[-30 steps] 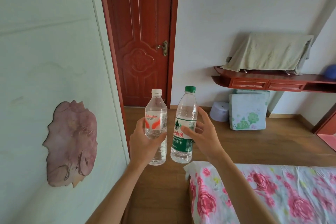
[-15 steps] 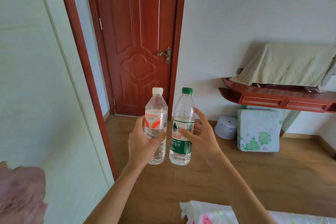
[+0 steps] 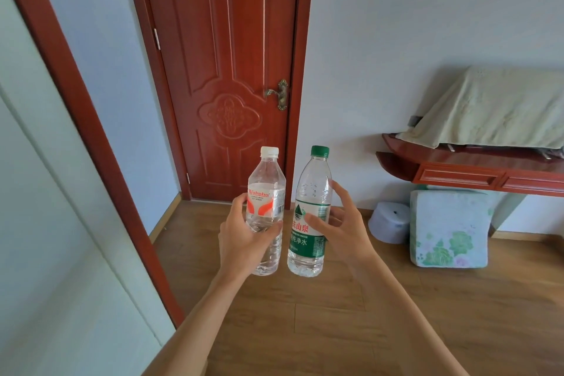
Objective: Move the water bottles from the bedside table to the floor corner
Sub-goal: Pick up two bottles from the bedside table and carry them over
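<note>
Left hand (image 3: 244, 241) is gripping the white-capped water bottle (image 3: 266, 207); right hand (image 3: 345, 229) is gripping the green-capped water bottle (image 3: 309, 223). Both bottles are being held upright, side by side, above the wooden floor (image 3: 335, 314), facing the red door (image 3: 225, 70).
</note>
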